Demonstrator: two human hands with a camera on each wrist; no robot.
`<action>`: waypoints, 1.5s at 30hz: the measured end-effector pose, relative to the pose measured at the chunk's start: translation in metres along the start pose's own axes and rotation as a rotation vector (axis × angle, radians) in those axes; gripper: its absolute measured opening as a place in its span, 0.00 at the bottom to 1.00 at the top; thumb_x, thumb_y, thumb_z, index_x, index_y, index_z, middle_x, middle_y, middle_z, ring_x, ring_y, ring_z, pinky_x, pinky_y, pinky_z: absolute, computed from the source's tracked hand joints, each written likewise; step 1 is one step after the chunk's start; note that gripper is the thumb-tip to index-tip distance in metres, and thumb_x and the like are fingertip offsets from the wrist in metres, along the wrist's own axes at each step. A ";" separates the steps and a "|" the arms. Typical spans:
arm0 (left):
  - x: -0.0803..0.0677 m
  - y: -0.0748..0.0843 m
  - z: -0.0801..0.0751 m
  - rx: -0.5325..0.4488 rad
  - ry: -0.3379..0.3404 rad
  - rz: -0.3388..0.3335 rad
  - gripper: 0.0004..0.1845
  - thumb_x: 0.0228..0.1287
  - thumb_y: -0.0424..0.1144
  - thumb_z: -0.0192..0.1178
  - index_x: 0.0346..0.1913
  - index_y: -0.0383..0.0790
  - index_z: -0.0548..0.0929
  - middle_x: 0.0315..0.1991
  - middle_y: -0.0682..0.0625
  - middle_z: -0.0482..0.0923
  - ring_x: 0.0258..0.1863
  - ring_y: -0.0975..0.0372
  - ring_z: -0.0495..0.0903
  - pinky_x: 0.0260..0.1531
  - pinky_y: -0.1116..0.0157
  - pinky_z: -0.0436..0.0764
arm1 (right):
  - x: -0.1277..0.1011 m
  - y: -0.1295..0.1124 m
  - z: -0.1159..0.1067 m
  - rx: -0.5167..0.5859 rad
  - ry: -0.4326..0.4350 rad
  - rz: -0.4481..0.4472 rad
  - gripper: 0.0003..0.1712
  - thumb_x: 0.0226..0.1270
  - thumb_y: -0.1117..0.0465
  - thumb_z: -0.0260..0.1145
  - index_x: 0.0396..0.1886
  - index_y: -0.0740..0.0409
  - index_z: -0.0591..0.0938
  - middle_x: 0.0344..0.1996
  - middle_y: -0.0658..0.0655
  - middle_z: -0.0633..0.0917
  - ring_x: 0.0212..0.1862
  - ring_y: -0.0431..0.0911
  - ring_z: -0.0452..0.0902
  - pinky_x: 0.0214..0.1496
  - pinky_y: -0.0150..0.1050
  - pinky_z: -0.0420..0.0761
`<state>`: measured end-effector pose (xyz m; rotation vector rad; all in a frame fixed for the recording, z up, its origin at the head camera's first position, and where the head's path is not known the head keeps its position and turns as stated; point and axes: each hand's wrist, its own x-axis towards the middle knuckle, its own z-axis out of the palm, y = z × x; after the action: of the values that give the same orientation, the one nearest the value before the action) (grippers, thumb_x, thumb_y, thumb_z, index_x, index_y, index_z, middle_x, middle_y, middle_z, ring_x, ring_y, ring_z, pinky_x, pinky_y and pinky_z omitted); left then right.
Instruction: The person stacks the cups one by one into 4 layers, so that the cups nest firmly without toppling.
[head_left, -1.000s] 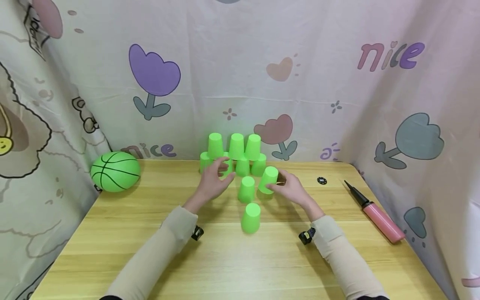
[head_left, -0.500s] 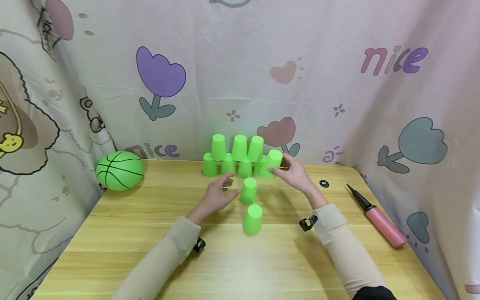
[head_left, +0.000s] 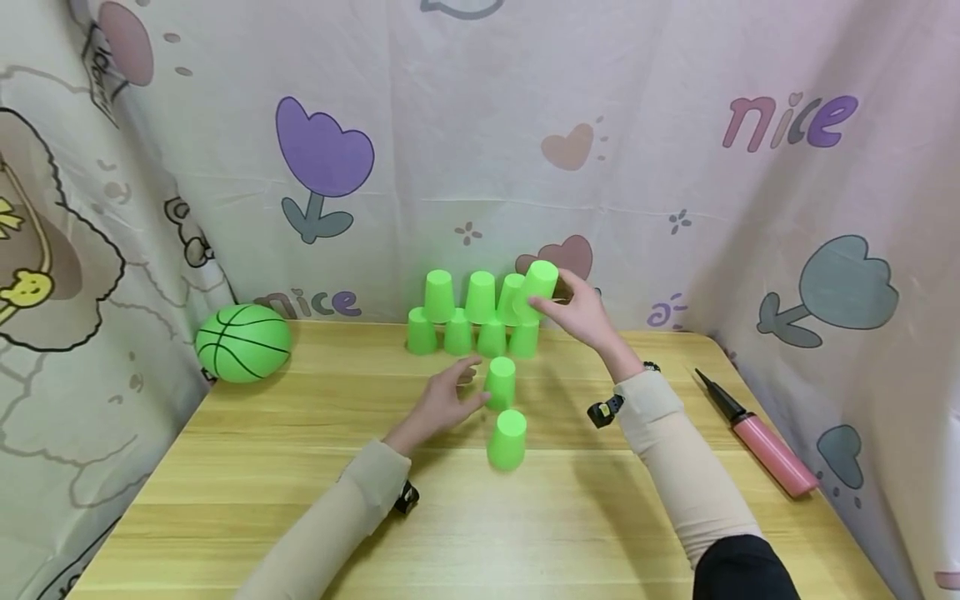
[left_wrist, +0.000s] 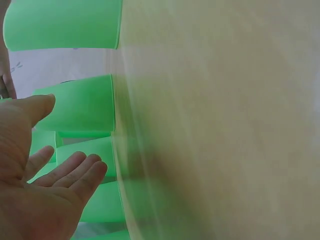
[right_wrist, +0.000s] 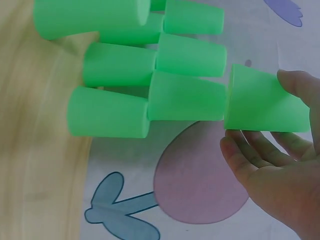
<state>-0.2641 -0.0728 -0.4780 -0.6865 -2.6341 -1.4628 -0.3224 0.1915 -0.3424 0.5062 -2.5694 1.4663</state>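
Green plastic cups stand upside down in a stack [head_left: 480,317] at the back of the wooden table [head_left: 225,467]: a bottom row of several and three on top. My right hand [head_left: 558,304] holds one more green cup [head_left: 538,287], tilted, beside the right end of the upper row; in the right wrist view that cup [right_wrist: 265,105] sits between thumb and fingers [right_wrist: 252,152]. My left hand [head_left: 457,387] hovers with relaxed, straight fingers [left_wrist: 75,172] just left of a loose upside-down cup [head_left: 500,382]. Another loose cup [head_left: 507,439] stands nearer to me.
A green basketball [head_left: 243,342] lies at the table's back left corner. A pink and black hand pump [head_left: 761,442] lies near the right edge. Printed cloth [head_left: 675,167] hangs round the table at the back and on both sides.
My right hand has lifted its cup from the tabletop up and back to the level of the stack's upper row. My left hand has drawn back from the stack toward the loose cup.
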 end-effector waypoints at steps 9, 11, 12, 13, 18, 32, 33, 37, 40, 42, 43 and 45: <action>0.007 -0.001 0.005 0.022 -0.038 -0.010 0.38 0.68 0.42 0.73 0.77 0.38 0.69 0.71 0.31 0.74 0.66 0.38 0.80 0.66 0.43 0.81 | 0.020 -0.015 0.003 -0.016 0.004 -0.003 0.35 0.71 0.48 0.73 0.73 0.53 0.76 0.59 0.60 0.85 0.62 0.56 0.83 0.63 0.53 0.85; 0.009 0.000 0.006 0.026 -0.045 -0.011 0.39 0.68 0.43 0.73 0.77 0.38 0.69 0.71 0.31 0.75 0.66 0.38 0.80 0.66 0.42 0.82 | 0.025 -0.018 0.004 -0.017 0.010 -0.001 0.34 0.71 0.48 0.73 0.72 0.53 0.76 0.60 0.61 0.85 0.62 0.56 0.83 0.65 0.52 0.84; 0.011 0.001 0.007 0.029 -0.049 -0.013 0.39 0.67 0.44 0.73 0.77 0.38 0.68 0.70 0.31 0.75 0.66 0.38 0.80 0.66 0.42 0.82 | 0.028 -0.020 0.005 -0.013 0.012 -0.002 0.34 0.71 0.48 0.73 0.72 0.53 0.76 0.60 0.61 0.85 0.62 0.56 0.83 0.66 0.52 0.84; 0.012 0.001 0.008 0.028 -0.050 -0.010 0.40 0.67 0.44 0.73 0.77 0.38 0.68 0.70 0.32 0.75 0.66 0.38 0.80 0.66 0.42 0.82 | 0.030 -0.022 0.007 -0.012 0.014 0.000 0.34 0.71 0.48 0.73 0.72 0.53 0.76 0.60 0.61 0.85 0.63 0.55 0.82 0.67 0.51 0.83; 0.016 0.006 0.011 0.015 -0.065 -0.006 0.41 0.67 0.45 0.73 0.78 0.38 0.67 0.71 0.35 0.76 0.66 0.39 0.80 0.67 0.44 0.81 | 0.039 -0.028 0.015 -0.033 0.017 0.006 0.37 0.72 0.47 0.72 0.76 0.52 0.73 0.63 0.62 0.84 0.64 0.55 0.82 0.68 0.51 0.83; 0.020 0.015 0.012 0.009 -0.069 0.010 0.37 0.67 0.39 0.73 0.74 0.33 0.70 0.64 0.37 0.81 0.62 0.43 0.82 0.65 0.45 0.83 | 0.061 -0.026 0.028 -0.086 0.041 0.050 0.36 0.72 0.45 0.70 0.73 0.55 0.75 0.62 0.62 0.85 0.63 0.55 0.82 0.67 0.51 0.83; 0.020 0.016 0.011 0.009 -0.064 0.009 0.36 0.67 0.39 0.73 0.74 0.32 0.71 0.63 0.37 0.82 0.62 0.43 0.82 0.64 0.45 0.83 | 0.062 -0.026 0.028 -0.085 0.045 0.054 0.35 0.72 0.45 0.71 0.73 0.55 0.75 0.62 0.62 0.85 0.63 0.55 0.82 0.67 0.51 0.83; 0.019 0.017 0.010 0.010 -0.060 -0.002 0.35 0.68 0.40 0.73 0.73 0.32 0.72 0.60 0.37 0.83 0.61 0.43 0.82 0.64 0.46 0.84 | 0.068 -0.026 0.029 -0.088 0.050 0.062 0.35 0.72 0.45 0.71 0.72 0.56 0.76 0.61 0.62 0.86 0.63 0.55 0.82 0.67 0.51 0.82; 0.018 0.017 0.009 0.014 -0.064 -0.012 0.35 0.68 0.41 0.73 0.73 0.33 0.72 0.60 0.37 0.83 0.61 0.43 0.82 0.64 0.46 0.84 | 0.070 -0.025 0.029 -0.105 0.046 0.071 0.35 0.73 0.45 0.70 0.73 0.56 0.75 0.62 0.63 0.85 0.63 0.56 0.82 0.68 0.52 0.82; 0.017 0.017 0.009 0.017 -0.066 -0.012 0.35 0.68 0.41 0.73 0.73 0.33 0.71 0.60 0.37 0.83 0.61 0.43 0.82 0.64 0.46 0.84 | 0.072 -0.025 0.029 -0.115 0.041 0.075 0.36 0.73 0.45 0.70 0.74 0.56 0.75 0.62 0.64 0.85 0.64 0.56 0.81 0.68 0.52 0.82; 0.017 0.017 0.009 0.017 -0.065 -0.010 0.35 0.68 0.41 0.73 0.73 0.33 0.71 0.60 0.36 0.83 0.61 0.43 0.82 0.63 0.46 0.84 | 0.072 -0.024 0.029 -0.120 0.037 0.075 0.36 0.73 0.45 0.69 0.73 0.56 0.75 0.62 0.64 0.85 0.64 0.57 0.81 0.68 0.53 0.82; 0.017 0.017 0.009 0.020 -0.068 -0.007 0.35 0.69 0.42 0.73 0.73 0.32 0.71 0.61 0.36 0.82 0.62 0.42 0.82 0.63 0.46 0.84 | 0.073 -0.023 0.029 -0.124 0.032 0.075 0.35 0.73 0.45 0.69 0.73 0.57 0.75 0.61 0.65 0.85 0.64 0.57 0.81 0.67 0.53 0.82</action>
<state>-0.2714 -0.0522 -0.4652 -0.7383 -2.7000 -1.4377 -0.3812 0.1399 -0.3175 0.3707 -2.6601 1.3147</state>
